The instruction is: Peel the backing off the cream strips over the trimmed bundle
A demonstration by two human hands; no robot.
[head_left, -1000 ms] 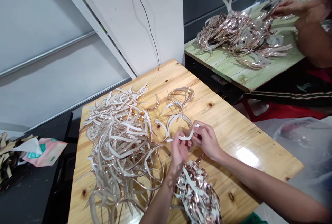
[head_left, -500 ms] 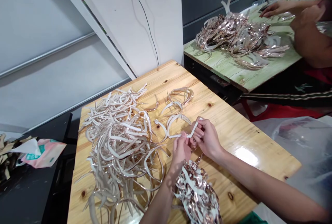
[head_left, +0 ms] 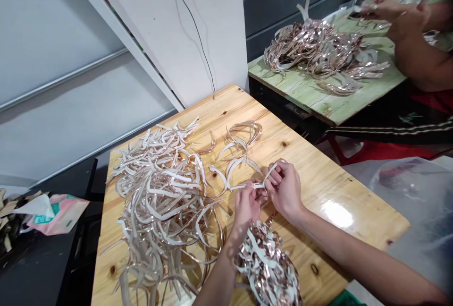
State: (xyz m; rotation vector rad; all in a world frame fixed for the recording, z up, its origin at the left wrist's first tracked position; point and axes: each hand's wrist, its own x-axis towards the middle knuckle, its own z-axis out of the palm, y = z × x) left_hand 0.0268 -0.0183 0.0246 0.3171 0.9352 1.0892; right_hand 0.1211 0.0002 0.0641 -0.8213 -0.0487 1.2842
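Observation:
Above the wooden table [head_left: 318, 230], my left hand [head_left: 248, 202] pinches a thin white strip [head_left: 257, 185]. My right hand [head_left: 285, 188] grips the same strip just to the right, where it bends upward between the fingers. Below my hands hangs a bunch of shiny rose-gold and white strips [head_left: 267, 263], close to my left wrist. Left of my hands lies a big tangled pile of white-backed strips [head_left: 166, 192]. A few loose curved strips [head_left: 244, 160] rest just beyond my fingers.
At the upper right, a person's hands [head_left: 399, 15] work over a green table [head_left: 329, 110] holding a shiny strip pile [head_left: 318, 53]. A pink packet [head_left: 62, 214] lies on a black surface at left. Clear plastic [head_left: 406, 192] is on the right.
The strip's raised end has tilted further right and looks more curved in my right hand. The other person's hands have moved closer together. The view has shifted slightly.

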